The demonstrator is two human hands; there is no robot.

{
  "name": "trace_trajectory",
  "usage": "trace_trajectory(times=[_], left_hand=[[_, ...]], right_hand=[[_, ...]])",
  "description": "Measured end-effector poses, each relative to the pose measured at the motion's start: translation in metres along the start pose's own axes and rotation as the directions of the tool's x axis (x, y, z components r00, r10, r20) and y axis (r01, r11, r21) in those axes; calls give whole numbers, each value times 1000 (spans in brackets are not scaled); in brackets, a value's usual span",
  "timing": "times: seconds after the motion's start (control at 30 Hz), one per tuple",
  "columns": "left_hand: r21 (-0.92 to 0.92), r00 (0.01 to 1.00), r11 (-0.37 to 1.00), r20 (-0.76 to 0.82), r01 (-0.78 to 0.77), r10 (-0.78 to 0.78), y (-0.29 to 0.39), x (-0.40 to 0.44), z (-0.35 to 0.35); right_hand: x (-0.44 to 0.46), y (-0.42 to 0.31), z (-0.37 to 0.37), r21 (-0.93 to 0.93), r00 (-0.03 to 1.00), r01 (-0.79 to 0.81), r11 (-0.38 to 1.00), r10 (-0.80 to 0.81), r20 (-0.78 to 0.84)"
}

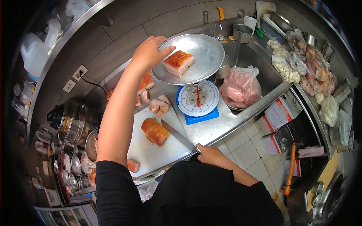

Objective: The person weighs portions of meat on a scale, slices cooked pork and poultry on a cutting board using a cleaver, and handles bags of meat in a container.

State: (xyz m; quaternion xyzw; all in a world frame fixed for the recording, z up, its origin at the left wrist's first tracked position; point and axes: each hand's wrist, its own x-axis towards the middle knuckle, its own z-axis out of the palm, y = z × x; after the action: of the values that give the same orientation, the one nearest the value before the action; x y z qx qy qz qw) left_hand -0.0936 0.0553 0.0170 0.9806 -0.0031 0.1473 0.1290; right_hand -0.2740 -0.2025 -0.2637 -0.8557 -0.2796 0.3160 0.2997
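My left hand (pixel 152 53) reaches over the rim of the metal scale pan (pixel 207 49), fingers apart, just above and beside a block of crispy-skinned pork belly (pixel 180 63) lying in it. The pan sits on a blue dial scale (pixel 198 98). My right hand (pixel 212 156) grips the handle of a knife (pixel 179 136), its blade resting over the white cutting board (pixel 175 152). By the knife tip lie a browned pork chunk (pixel 155 132) and a paler meat piece (pixel 160 105). A small pork piece (pixel 132 165) is at the board's near edge.
More pork pieces (pixel 146 81) lie behind my left forearm. Right of the scale, a bag of pink meat (pixel 240 88) sits in the sink (pixel 264 67). Bagged foods (pixel 285 69) line the right counter. Pots and bowls (pixel 76 164) stand at the left.
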Motion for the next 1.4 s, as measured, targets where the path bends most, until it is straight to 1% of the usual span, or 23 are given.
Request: trace_trajectory(times=[0.17,0.33,0.4,0.47,0.53,0.6,0.63,0.67,0.73,0.8,0.83,0.9,0.93,1.0,1.03,1.07,1.1,1.13,1.17,1.23,1.27,1.33,1.4], left_hand=[[-16,1000,1000,-8,-19,19,-8,5,6],[-29,998,998,24,-49,50,-10,20,38],[60,980,998,196,-24,12,2,21,58],[108,938,992,344,-68,27,-1,28,78],[-94,944,990,301,-108,132,-20,34,74],[-366,948,929,311,56,66,-34,21,37],[-400,965,916,237,-6,110,-45,14,16],[-430,974,900,160,-75,158,-59,6,-8],[-311,995,948,46,-69,88,-76,-24,-61],[-233,998,972,-49,-39,28,-119,-48,-86],[-233,999,972,-48,-31,20,-146,-61,-88],[-388,992,918,-61,78,-110,-203,-84,-67],[-351,976,914,-1,204,-219,-218,-97,-54],[-519,910,762,86,388,-405,-250,-115,-4],[-663,881,629,102,407,-463,-257,-120,26],[-780,822,411,222,473,-524,-257,-121,50],[-870,805,194,305,453,-508,-266,-118,82],[-875,795,138,343,464,-500,-277,-112,110],[-893,805,108,336,438,-488,-291,-102,147],[-937,793,1,294,348,-533,-284,-79,193],[-888,759,71,345,455,-552,-279,-71,201],[-941,824,34,276,335,-495,-290,-48,252],[-946,848,9,286,324,-446,-282,-36,270]], right_hand=[[-1,-4,-4,1,1000,-13,1000,13,20],[-2,-6,-7,-4,1000,-2,1000,2,24],[0,-3,-3,-17,999,13,1000,-12,38],[6,5,6,-30,999,28,999,-28,-16],[8,4,4,-35,1000,26,999,-25,15],[8,2,4,-33,999,16,999,-14,48],[8,2,4,-47,999,-5,999,8,46],[8,0,3,-60,999,-29,998,32,38],[5,-9,-4,-51,997,-31,998,35,70],[4,-15,-7,-63,997,-55,996,59,59],[3,-18,-7,-71,996,-65,995,69,55],[1,-23,-6,-68,995,-78,995,82,51],[1,-25,-6,-65,995,-92,994,95,40],[2,-25,-1,-70,994,-109,992,111,23],[2,-25,2,-68,992,-124,990,125,13],[1,-28,3,-73,992,-129,989,130,6],[2,-31,4,-94,989,-148,985,149,8],[2,-34,4,-114,986,-166,980,168,8],[2,-36,6,-117,985,-171,978,172,0],[2,-39,9,-124,978,-207,970,207,-15],[2,-42,10,-128,978,-211,969,210,-20],[3,-49,10,-98,964,-265,959,263,-31],[6,-50,14,-85,959,-282,956,278,-52]])
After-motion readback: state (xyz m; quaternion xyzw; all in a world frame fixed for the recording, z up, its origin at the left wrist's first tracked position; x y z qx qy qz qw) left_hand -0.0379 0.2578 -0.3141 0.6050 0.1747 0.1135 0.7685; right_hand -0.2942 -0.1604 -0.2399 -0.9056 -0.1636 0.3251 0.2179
